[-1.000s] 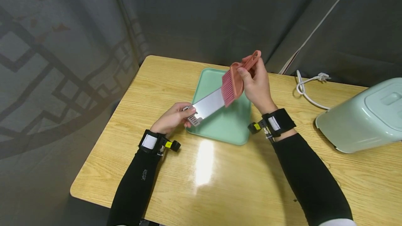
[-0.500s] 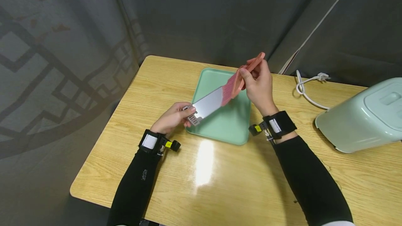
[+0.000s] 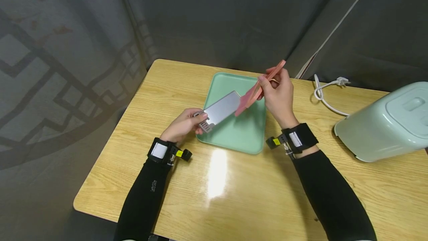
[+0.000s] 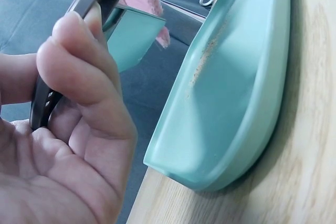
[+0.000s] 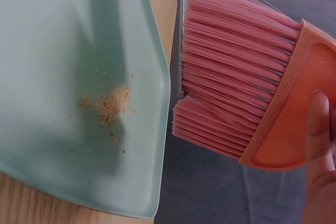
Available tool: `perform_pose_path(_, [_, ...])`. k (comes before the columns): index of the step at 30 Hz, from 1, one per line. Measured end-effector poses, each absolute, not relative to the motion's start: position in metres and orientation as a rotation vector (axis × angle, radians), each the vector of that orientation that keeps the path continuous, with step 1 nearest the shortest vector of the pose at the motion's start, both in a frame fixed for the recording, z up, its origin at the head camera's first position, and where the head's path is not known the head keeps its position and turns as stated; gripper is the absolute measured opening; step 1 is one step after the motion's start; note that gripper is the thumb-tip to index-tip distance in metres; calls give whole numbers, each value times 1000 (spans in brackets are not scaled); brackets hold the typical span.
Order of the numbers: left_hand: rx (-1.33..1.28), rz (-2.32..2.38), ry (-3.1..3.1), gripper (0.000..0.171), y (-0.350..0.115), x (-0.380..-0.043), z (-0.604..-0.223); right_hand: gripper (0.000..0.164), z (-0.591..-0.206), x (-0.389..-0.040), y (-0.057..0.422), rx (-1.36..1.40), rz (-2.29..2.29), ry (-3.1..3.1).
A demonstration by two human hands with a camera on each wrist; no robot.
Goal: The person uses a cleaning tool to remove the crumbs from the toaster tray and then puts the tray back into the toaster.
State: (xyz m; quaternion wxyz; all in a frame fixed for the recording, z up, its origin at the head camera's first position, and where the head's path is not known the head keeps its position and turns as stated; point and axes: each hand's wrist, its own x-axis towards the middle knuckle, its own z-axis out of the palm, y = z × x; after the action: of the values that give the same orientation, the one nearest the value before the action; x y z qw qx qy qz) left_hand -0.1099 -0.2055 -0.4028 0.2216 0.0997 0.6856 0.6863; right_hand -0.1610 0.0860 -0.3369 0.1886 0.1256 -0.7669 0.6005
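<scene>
Now the left hand [image 3: 182, 125] pinches a flat, slotted silver metal plate [image 3: 221, 108] above a rectangular mint-green tray [image 3: 234, 141] bearing brown crumbs [image 5: 111, 107]. The right hand [image 3: 279, 94] grips a coral, pink-bristled brush [image 5: 249, 82] against the plate's far end.

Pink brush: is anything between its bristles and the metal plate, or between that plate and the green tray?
Nothing visible is. The bristles meet the metal plate at the end away from the left hand, and no object shows between it and the green tray.
</scene>
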Motion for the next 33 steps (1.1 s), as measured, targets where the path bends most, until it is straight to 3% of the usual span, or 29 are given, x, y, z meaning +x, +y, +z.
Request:
perform_pose_path(12, [239, 1913, 1890, 29, -206, -109, -402, 31, -330, -155, 88, 389, 1707, -2057])
perform_pose_path(27, [271, 1899, 1892, 26, -203, -109, -399, 26, -298, -154, 41, 1011, 1661, -2215])
perform_pose_path(33, [308, 1899, 1869, 30, -200, -108, -397, 27, -302, -151, 22, 1103, 1605, -2315])
